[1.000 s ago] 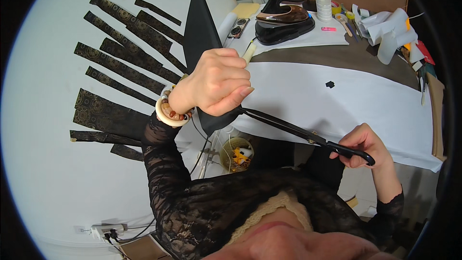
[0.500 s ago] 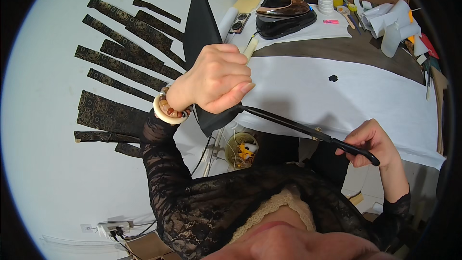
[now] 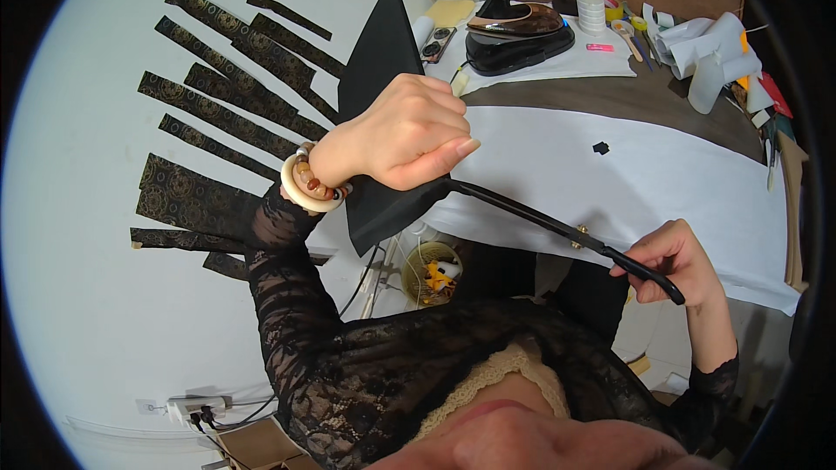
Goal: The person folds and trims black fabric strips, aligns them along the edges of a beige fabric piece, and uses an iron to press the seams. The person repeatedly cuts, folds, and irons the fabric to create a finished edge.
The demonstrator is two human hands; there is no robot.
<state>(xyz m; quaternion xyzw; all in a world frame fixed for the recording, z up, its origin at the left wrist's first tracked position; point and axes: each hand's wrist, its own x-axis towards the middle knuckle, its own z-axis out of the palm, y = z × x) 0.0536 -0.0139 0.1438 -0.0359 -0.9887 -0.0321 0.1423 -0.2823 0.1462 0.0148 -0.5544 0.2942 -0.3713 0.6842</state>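
By one table [image 3: 566, 96], left hand [image 3: 411, 133] clamps one black sheet [image 3: 383, 43], right hand [image 3: 675, 257] one scissors [image 3: 540, 219].

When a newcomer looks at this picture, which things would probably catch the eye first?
Probably the dark patterned strips, fanned across the white wall at left. Next, near the middle, the left hand is clenched on a black sheet; right of it, the right hand holds black scissors. Toward the top, a brown-black iron rests on its base.
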